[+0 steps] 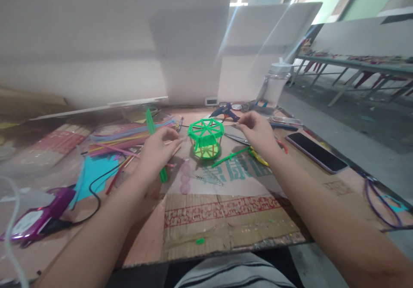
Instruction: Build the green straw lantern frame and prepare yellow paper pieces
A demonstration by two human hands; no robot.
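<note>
A small green cage-like model [206, 139] stands upright between my hands, with a spoked top, a spoked yellow-green base and thin brown uprights. To its left, my left hand [159, 150] is closed around a long green strip [150, 122] that sticks out above and below the fingers. My right hand [254, 131] is at the right, apart from the model, thumb and fingertips pinched; what they hold, if anything, is too small to make out. Beneath that hand lie scissors [237, 138] and yellow-handled pliers [259, 156]. A green stick piece [230, 156] lies in front of the model.
A blue glue gun [224, 110] lies behind the model, and a water bottle [275, 85] stands back right. The phone [318, 152] is near the right edge. Coloured sticks [119, 144] and a purple device [41, 215] with a cable occupy the left. Cardboard [226, 227] covers the front.
</note>
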